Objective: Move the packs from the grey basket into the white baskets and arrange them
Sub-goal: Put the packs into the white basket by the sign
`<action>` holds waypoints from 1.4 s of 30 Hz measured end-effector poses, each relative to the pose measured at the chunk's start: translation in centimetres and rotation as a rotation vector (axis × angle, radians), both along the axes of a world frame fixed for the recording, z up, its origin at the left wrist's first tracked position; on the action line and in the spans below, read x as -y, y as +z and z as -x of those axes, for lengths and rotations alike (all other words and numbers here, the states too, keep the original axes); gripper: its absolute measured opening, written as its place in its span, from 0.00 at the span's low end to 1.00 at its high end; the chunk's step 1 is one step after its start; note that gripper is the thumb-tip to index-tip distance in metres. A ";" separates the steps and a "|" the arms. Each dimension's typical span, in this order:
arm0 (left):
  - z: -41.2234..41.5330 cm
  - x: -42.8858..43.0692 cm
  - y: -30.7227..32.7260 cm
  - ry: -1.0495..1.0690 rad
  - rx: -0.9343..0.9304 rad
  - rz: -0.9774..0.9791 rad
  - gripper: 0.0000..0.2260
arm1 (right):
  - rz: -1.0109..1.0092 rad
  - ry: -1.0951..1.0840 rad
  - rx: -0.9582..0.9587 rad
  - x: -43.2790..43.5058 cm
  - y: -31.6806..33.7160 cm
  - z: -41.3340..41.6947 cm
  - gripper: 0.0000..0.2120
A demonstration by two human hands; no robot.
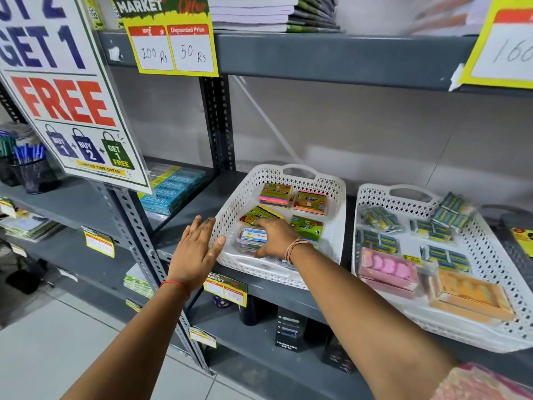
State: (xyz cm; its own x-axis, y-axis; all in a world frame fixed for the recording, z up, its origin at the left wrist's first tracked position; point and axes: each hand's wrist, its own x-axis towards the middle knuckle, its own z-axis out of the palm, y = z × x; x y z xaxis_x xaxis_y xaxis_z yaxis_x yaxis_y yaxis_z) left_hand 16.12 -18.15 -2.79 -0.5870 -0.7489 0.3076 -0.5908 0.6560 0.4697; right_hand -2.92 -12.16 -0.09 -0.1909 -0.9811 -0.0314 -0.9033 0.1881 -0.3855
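Observation:
Two white perforated baskets stand on the grey shelf. The left white basket point(248, 194) holds several colourful sticky-note packs point(276, 194) and a clear pack with a blue and white label point(250, 235) near its front. My right hand point(275, 236) is inside this basket, fingers closed on that clear pack. My left hand point(197, 246) is spread open against the basket's front left wall. The right white basket point(375, 194) holds several blue-green packs point(380, 219), a pink pack point(388, 268) and an orange pack point(468, 295). The grey basket is out of view.
A big "FREE" offer sign point(69, 105) hangs at left over a perforated shelf upright point(131, 223). Blue boxes point(173, 189) lie on the shelf left of the baskets. A mesh pen holder point(33, 171) stands far left. Dark boxes point(290, 330) sit on the lower shelf.

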 end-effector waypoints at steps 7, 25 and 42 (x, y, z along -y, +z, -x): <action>1.0 -1.6 1.7 0.033 -0.009 0.067 0.44 | 0.184 -0.045 0.123 -3.6 1.3 1.5 0.36; 16.7 -17.0 1.1 -0.314 0.149 0.203 0.45 | 0.039 -0.867 -0.127 -34.5 3.4 30.2 0.17; 16.3 -17.5 2.1 -0.281 0.171 0.170 0.51 | -0.009 -1.108 -0.083 -39.0 4.2 31.2 0.19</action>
State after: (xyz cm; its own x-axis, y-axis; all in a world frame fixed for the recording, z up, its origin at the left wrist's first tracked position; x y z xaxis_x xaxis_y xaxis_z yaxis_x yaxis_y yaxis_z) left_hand -0.20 -0.69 -0.65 -0.8160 -0.4981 0.2934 -0.4375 0.8638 0.2499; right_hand -34.08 26.86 4.16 -0.9637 -0.2664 0.0159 -0.2568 0.9096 -0.3267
